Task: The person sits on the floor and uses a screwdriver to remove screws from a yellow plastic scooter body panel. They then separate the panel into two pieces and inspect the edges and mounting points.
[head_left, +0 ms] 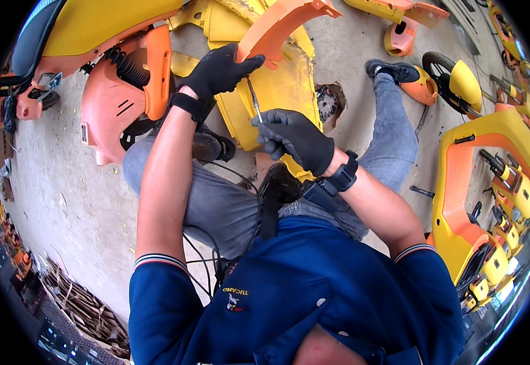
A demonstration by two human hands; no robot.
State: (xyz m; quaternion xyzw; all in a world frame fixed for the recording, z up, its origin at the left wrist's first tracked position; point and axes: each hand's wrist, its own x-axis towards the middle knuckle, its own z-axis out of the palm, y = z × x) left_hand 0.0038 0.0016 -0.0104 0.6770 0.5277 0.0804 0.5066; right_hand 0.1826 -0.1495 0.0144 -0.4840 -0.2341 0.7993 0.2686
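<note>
The left hand (221, 72) held one orange panel (280, 27), long axis rising rightward; the right hand (298, 139), one probable screwdriver (254, 100) pointing up-left.

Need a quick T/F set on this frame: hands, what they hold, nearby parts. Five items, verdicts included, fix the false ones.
1. The left hand holds a curved orange panel. True.
2. The right hand is bare. False: it is gloved, like the left.
3. A slim metal tool is in the right hand. True.
4. The large pinkish-orange fairing is beside the right knee. False: it is beside the left knee.
5. The person's shirt is dark blue. True.
</note>
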